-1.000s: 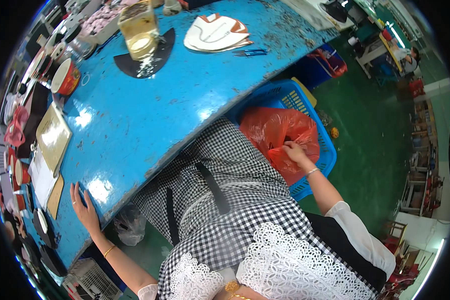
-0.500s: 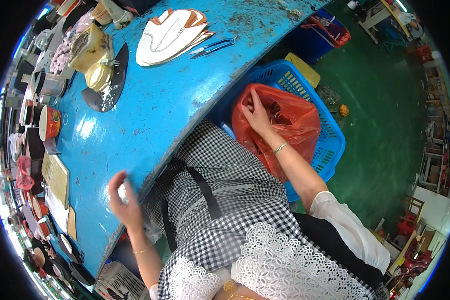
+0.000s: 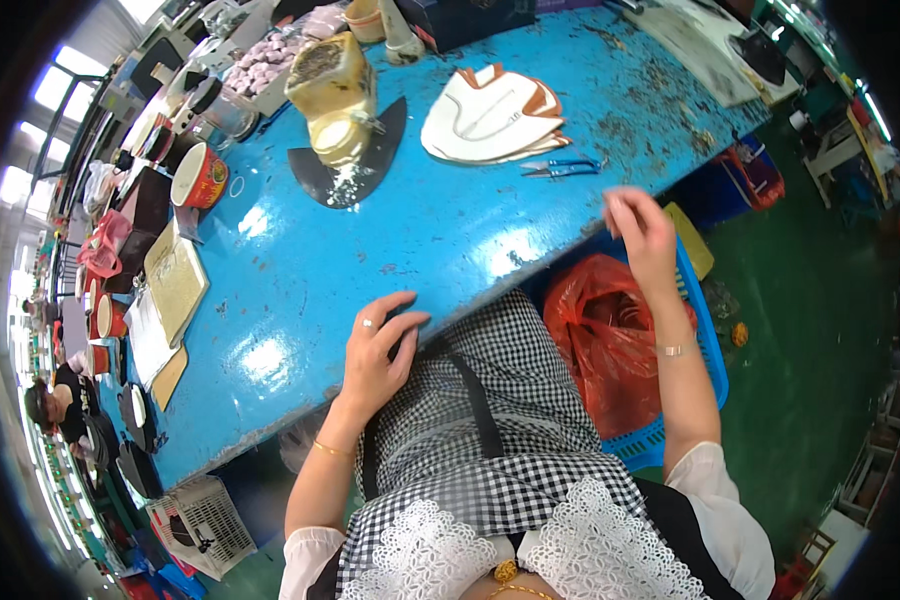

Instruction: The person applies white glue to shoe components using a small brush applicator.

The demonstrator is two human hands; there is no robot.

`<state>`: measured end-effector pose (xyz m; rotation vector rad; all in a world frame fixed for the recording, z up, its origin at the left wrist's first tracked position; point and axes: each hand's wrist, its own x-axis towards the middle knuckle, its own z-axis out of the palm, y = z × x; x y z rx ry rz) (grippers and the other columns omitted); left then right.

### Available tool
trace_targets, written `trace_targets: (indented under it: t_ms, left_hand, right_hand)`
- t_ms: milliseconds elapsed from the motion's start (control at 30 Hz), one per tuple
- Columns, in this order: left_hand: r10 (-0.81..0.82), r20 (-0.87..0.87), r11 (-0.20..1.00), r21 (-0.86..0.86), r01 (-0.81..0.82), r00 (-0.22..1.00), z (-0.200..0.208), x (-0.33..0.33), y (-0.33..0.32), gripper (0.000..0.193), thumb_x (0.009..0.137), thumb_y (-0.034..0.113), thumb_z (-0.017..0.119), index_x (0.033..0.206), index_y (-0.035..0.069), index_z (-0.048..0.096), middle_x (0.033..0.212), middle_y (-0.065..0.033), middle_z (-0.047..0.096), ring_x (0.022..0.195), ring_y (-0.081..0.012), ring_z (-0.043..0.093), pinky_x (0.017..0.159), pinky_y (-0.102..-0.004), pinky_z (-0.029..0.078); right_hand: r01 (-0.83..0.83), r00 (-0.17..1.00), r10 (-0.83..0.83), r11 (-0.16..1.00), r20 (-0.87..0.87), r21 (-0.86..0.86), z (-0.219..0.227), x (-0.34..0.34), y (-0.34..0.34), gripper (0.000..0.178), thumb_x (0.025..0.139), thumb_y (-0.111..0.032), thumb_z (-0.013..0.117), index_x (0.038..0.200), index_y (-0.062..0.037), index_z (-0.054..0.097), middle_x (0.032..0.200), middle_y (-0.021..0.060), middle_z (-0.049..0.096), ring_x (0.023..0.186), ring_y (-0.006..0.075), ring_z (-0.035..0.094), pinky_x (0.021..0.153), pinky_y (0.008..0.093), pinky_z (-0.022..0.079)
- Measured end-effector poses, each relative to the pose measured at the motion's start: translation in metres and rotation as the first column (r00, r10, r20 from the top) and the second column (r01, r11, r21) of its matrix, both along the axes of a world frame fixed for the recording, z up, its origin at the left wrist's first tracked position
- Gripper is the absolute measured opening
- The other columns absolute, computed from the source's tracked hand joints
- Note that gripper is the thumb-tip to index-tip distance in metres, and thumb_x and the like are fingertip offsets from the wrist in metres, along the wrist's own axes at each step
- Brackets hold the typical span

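Observation:
My left hand [image 3: 378, 348] is at the near edge of the blue table [image 3: 320, 270], its fingers loosely bent and apart, holding nothing. Over the table edge on the right is my right hand [image 3: 644, 238], slightly blurred, with fingers loosely curled and no object visible in it. Close by on the tabletop lie blue-handled thread snips [image 3: 566, 168]. Behind them rests a stack of white cut pieces [image 3: 495, 125] with brown edges and a drawn curved line. Below my right forearm, a red plastic bag [image 3: 605, 365] sits inside a blue plastic basket [image 3: 713, 365].
A glue-crusted yellowish container [image 3: 335, 85] stands on a black curved sheet [image 3: 385, 150]. On the left are a red paper tub [image 3: 200, 175] and yellowish boards [image 3: 175, 280]. A white crate [image 3: 205, 525] is under the table, and a dark box [image 3: 470, 20] stands at the back.
My right hand has come out of the red bag and up to the table edge. My left hand has moved right along the edge. The view has turned.

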<state>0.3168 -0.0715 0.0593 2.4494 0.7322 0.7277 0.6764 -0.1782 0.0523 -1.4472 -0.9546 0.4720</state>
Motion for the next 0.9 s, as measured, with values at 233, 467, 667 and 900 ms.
trace_targets:
  t_ms: [233, 467, 667, 900]
  left_hand:
    - [0.086, 0.058, 0.996, -0.044, -0.084, 0.995, -0.002, -0.03, -0.005, 0.026, 0.079, -0.001, 0.072, 0.103, 0.007, 0.071, 0.125, -0.0131, 0.064, 0.113, -0.0326, 0.06, 0.094, -0.0428, 0.049]
    - [0.021, 0.096, 0.999, -0.049, -0.017, 0.995, 0.002, -0.033, 0.005, 0.031, 0.073, 0.0, 0.075, 0.102, 0.01, 0.071, 0.118, -0.0107, 0.066, 0.109, -0.0304, 0.062, 0.096, -0.045, 0.044]
    - [-0.109, 0.112, 0.979, -0.162, 0.126, 0.988, 0.003, -0.045, 0.015, 0.033, 0.074, 0.001, 0.075, 0.105, 0.01, 0.07, 0.124, -0.0117, 0.064, 0.114, -0.0319, 0.06, 0.101, -0.0494, 0.041]
    - [0.219, 0.347, 0.775, -0.63, 0.054, 0.912, 0.021, -0.053, 0.031, 0.085, 0.077, 0.016, 0.081, 0.149, 0.004, 0.038, 0.154, -0.0156, 0.041, 0.142, -0.0321, 0.039, 0.116, -0.0482, 0.03]
  right_hand:
    - [0.326, 0.774, -0.028, 0.874, 0.632, -0.36, 0.012, 0.093, 0.194, 0.072, 0.077, -0.049, 0.081, 0.116, 0.0094, 0.063, 0.113, 0.0246, 0.069, 0.1, 0.0284, 0.07, 0.086, 0.038, 0.055]
    - [-0.059, 0.931, 0.33, 0.554, 0.154, -0.831, 0.053, 0.085, 0.248, 0.053, 0.076, -0.033, 0.085, 0.104, 0.0086, 0.071, 0.093, 0.0197, 0.073, 0.081, 0.0245, 0.073, 0.069, 0.0337, 0.058]
    - [-0.053, 0.964, 0.208, 0.764, 0.168, -0.643, 0.07, 0.045, 0.229, 0.048, 0.08, -0.02, 0.081, 0.118, 0.0041, 0.062, 0.093, 0.0085, 0.069, 0.071, 0.0146, 0.067, 0.065, 0.0286, 0.057]
    - [-0.381, 0.86, 0.486, 0.815, 0.155, -0.436, 0.172, -0.056, 0.167, 0.028, 0.087, -0.012, 0.075, 0.106, -0.0036, 0.057, 0.086, -0.0014, 0.062, 0.073, 0.0057, 0.06, 0.063, 0.0235, 0.052]
